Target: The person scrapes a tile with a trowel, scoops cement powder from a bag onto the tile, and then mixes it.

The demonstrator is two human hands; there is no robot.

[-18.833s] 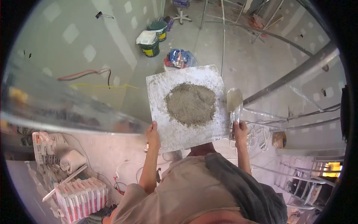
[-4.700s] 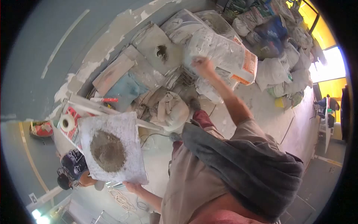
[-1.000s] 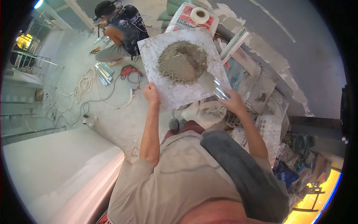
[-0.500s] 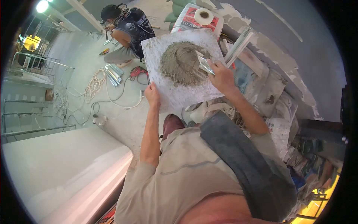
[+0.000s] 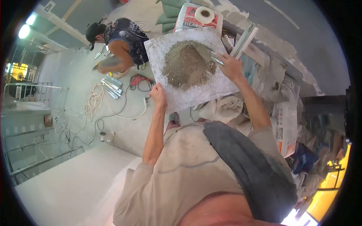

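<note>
My left hand [image 5: 158,94] grips the near edge of a square, plaster-stained hawk board [image 5: 173,94], holding it level in front of me. A heap of grey mortar [image 5: 186,67] lies in the middle of the board. My right hand [image 5: 230,67] is shut on the handle of a metal trowel [image 5: 209,55], whose blade is pressed into the far right side of the heap.
A co-worker in a dark sleeveless shirt [image 5: 122,41] crouches on the floor at upper left among tools, a red drill [image 5: 136,80] and coiled cables [image 5: 92,105]. Cement bags [image 5: 196,19] with a tape roll [image 5: 205,14] and rubble sacks lie along the wall at right.
My right hand has carried the trowel from the heap's near right side to its far right edge. The view has swung a little, and the co-worker now sits further left.
</note>
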